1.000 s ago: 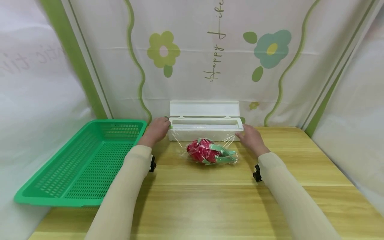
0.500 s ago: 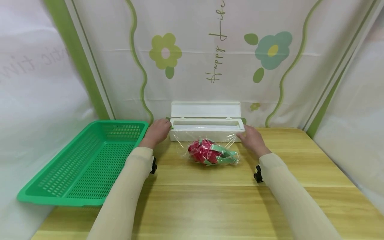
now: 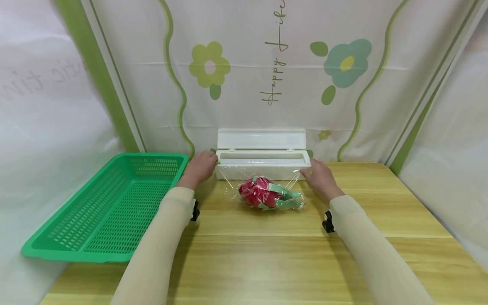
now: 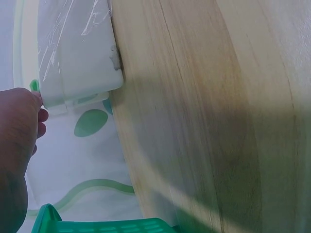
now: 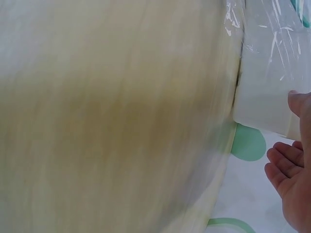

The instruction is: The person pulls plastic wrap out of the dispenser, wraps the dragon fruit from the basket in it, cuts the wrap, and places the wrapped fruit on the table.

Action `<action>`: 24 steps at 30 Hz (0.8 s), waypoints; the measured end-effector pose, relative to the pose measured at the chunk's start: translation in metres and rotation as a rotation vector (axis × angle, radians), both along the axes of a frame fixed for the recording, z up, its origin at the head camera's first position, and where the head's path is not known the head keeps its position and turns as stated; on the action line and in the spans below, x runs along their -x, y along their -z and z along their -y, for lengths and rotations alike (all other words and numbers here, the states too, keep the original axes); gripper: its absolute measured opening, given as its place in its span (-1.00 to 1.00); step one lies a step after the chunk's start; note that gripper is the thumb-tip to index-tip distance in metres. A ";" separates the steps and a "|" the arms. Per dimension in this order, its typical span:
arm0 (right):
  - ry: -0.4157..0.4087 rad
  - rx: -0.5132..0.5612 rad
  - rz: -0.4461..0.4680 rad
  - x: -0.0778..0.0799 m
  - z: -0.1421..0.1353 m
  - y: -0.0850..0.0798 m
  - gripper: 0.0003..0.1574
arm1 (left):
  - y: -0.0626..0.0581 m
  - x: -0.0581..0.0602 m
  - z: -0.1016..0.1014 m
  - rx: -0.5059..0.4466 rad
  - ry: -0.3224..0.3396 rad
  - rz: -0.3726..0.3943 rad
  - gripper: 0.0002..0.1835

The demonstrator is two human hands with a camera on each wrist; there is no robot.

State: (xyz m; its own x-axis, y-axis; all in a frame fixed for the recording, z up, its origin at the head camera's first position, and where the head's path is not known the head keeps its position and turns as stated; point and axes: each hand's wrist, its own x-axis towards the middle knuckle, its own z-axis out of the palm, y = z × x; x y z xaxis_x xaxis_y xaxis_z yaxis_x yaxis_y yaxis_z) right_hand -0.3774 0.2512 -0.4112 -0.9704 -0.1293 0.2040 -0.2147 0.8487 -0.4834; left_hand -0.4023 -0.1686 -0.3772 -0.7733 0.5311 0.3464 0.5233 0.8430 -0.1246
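Note:
A white cling film dispenser (image 3: 228, 173) stands at the back of the table, its lid (image 3: 261, 139) raised. Cling film (image 3: 233, 186) runs from it over a red dragon fruit (image 3: 257, 192) with green leafy tips, lying just in front. At the dispenser's left end, my left hand (image 3: 202, 167) pinches the small green slide cutter (image 4: 34, 85); its other fingers curl beside the end wall. My right hand (image 3: 321, 176) holds the right end, thumb on the front face and fingers around the side. The film roll inside is only partly seen.
A green plastic basket (image 3: 129, 212) with slotted walls stands on the left of the wooden table (image 3: 267, 267). Behind the dispenser hangs a white flowered cloth (image 3: 244, 93), close to its raised lid. More cloth encloses both sides.
Both hands stay at the dispenser's ends, and the fruit and film keep their places. The whole view shifted slightly between the first and second frames; little differs since.

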 end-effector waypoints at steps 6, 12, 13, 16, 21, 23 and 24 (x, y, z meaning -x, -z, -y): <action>0.001 0.009 0.003 -0.001 0.001 0.000 -0.19 | -0.002 -0.002 -0.001 0.001 0.006 -0.021 -0.92; 0.003 0.007 0.018 -0.002 0.002 0.000 -0.13 | -0.002 -0.004 -0.001 -0.011 0.013 -0.042 -0.92; 0.004 0.002 0.020 -0.002 0.002 0.000 -0.11 | -0.002 -0.005 -0.001 -0.010 0.014 -0.046 -0.92; 0.003 -0.004 0.029 -0.003 0.002 -0.001 -0.07 | -0.002 -0.005 -0.001 -0.010 0.009 -0.048 -0.91; 0.003 -0.009 0.037 -0.005 0.003 -0.002 -0.03 | -0.004 -0.006 -0.003 -0.019 -0.009 -0.039 -0.88; 0.002 -0.007 0.034 -0.006 0.003 -0.002 -0.02 | -0.005 -0.007 -0.003 -0.028 -0.006 -0.050 -0.87; 0.001 -0.007 0.033 -0.006 0.003 -0.002 -0.02 | -0.005 -0.007 -0.003 -0.032 -0.001 -0.059 -0.87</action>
State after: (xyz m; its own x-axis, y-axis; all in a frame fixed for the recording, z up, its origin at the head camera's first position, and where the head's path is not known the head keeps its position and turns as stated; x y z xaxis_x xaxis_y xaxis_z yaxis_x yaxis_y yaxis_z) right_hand -0.3711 0.2483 -0.4091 -0.9767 -0.1299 0.1711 -0.1982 0.8522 -0.4843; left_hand -0.3957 -0.1658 -0.3720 -0.7515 0.5181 0.4085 0.5149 0.8477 -0.1279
